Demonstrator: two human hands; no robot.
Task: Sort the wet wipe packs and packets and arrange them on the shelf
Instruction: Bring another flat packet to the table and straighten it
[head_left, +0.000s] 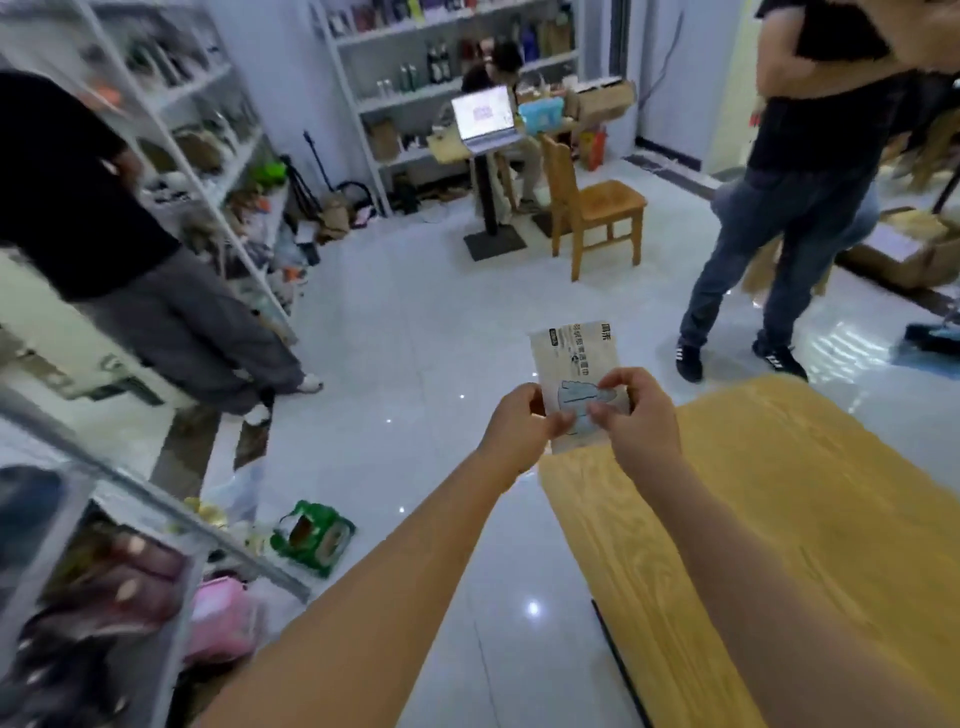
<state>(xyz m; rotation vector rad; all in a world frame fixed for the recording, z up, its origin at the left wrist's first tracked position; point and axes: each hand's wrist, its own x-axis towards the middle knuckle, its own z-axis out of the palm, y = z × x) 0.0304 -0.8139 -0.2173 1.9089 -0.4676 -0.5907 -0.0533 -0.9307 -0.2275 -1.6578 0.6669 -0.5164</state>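
Light yellow wooden tabletop (779, 519) occupies the lower right, and a green printed pack (313, 538) lies on the floor beside the near white metal shelf (171, 512). By the tabletop's far left corner, left hand (517, 423) and right hand (644, 421) each pinch the lower end of a flat cream wet wipe packet with blue flap (571, 353), held in the air. Beyond stand a wooden chair (597, 208) and an open laptop (483, 117).
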